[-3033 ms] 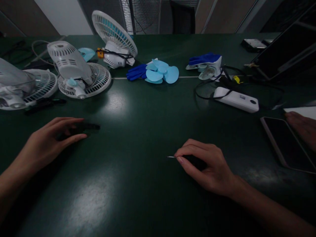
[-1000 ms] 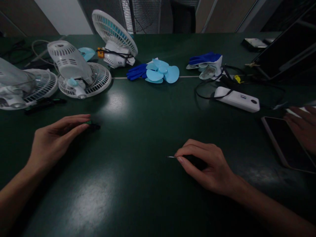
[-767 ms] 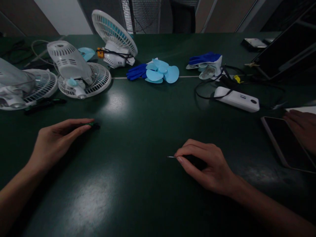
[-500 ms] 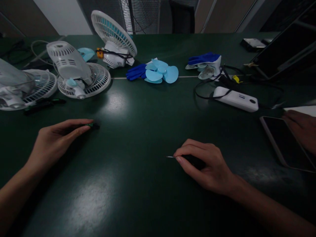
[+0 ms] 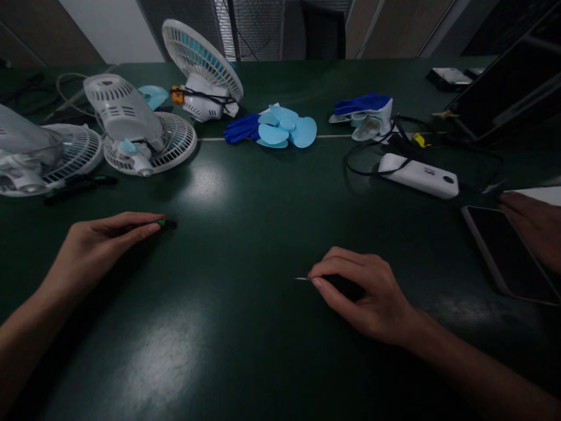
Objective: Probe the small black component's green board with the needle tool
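My left hand rests on the dark green table at left, thumb and fingers pinched on a small green-and-black piece; only its end sticks out. Lower right of the middle, my right hand is closed on a thin metal-tipped tool. Its pale tip points left, and the rest is hidden by the fingers or lost in shadow. Beyond my left hand lie dark tools with green parts, beside a white fan head lying face down.
Another fan stands tilted at the back, near light blue fan blades and blue-white gloves. A white power strip with black cable lies right. Beside a phone is another person's hand. A second downturned fan sits far left.
Both hands stay almost in place with their things held. The other person's hand at the right edge has shifted very slightly.
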### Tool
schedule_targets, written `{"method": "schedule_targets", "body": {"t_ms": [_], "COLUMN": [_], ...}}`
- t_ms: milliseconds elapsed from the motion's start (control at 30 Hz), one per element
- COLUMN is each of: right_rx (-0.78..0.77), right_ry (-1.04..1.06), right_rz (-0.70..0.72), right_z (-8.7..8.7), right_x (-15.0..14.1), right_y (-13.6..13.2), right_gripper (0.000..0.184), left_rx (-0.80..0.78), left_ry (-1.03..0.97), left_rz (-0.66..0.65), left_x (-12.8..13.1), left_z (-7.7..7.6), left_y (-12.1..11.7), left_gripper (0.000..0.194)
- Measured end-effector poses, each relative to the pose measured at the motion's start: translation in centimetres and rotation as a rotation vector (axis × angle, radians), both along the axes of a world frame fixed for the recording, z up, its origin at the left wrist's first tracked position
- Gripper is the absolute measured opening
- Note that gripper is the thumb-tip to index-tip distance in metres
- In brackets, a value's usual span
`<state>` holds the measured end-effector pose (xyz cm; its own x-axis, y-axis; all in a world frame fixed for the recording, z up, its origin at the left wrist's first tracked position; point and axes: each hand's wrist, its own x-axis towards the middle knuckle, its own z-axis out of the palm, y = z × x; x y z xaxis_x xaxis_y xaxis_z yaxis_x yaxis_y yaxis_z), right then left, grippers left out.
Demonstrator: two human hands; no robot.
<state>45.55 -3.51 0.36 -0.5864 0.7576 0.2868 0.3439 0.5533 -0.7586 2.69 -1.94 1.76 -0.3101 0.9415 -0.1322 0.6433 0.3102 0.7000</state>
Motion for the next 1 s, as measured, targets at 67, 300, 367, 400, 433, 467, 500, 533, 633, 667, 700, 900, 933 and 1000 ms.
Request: {"method": "schedule_targets", "body": {"t_ms": [67,300,367,400,433,467,500,533,633,667,700,900,933,1000], "right_rx": [0.003,0.016,0.022,0.022,0.02,0.018,0.016,0.015,0.018,0.019,0.018,0.019,0.023,0.025], "right_ry": [-0.002,0.006,0.006,0.009,0.012,0.013,0.012,0.008,0.002,0.003,0.004,0.006,0.005,0.002], "right_rz": [-0.002,0.001,-0.001,0.0,0.0,0.0,0.002,0.005,0.008,0.008,0.008,0.005,0.002,0.001], "right_z": [0.0,0.1,0.1,0.1,0.1,0.1,0.1,0.1,0.0,0.0,0.0,0.0,0.0,0.0], "right_x": [0.0,0.0,0.0,-0.1,-0.1,0.0,0.0,0.0,0.0,0.0,0.0,-0.1,-0.1,-0.1], "right_y": [0.0,-0.1,-0.1,-0.1,-0.1,-0.1,-0.1,-0.1,-0.1,-0.1,-0.1,-0.1,-0.1,0.0], "right_gripper": [0.01,0.009,0.009,0.009,0.009,0.009,0.009,0.009,0.009,0.009,0.009,0.009,0.009,0.009], "left_rx": [-0.05,-0.114,-0.119,-0.111,-0.097,-0.081,-0.066,-0.053,-0.032,-0.036,-0.047,-0.159,-0.167,-0.164], "left_ry": [-0.013,-0.052,-0.058,-0.065,-0.073,-0.081,-0.088,-0.092,-0.097,-0.099,-0.103,-0.134,-0.135,-0.132], "left_rz": [0.034,0.091,0.111,0.111,0.103,0.09,0.077,0.067,0.072,0.077,0.081,0.131,0.128,0.114], "left_x": [-0.2,-1.1,-1.3,-1.3,-1.3,-1.2,-1.1,-0.9,-0.3,-0.2,-0.1,-0.8,-0.9,-1.1], "left_z": [0.1,0.1,0.0,0.0,0.0,0.0,0.0,0.1,0.4,0.5,0.5,0.4,0.3,0.1], "left_y": [0.2,1.0,1.1,1.1,1.1,1.0,1.0,0.9,0.9,1.0,1.0,1.4,1.4,1.4], "left_gripper": [0.057,0.057,0.057,0.056,0.056,0.055,0.055,0.055,0.052,0.052,0.052,0.055,0.055,0.055]}}
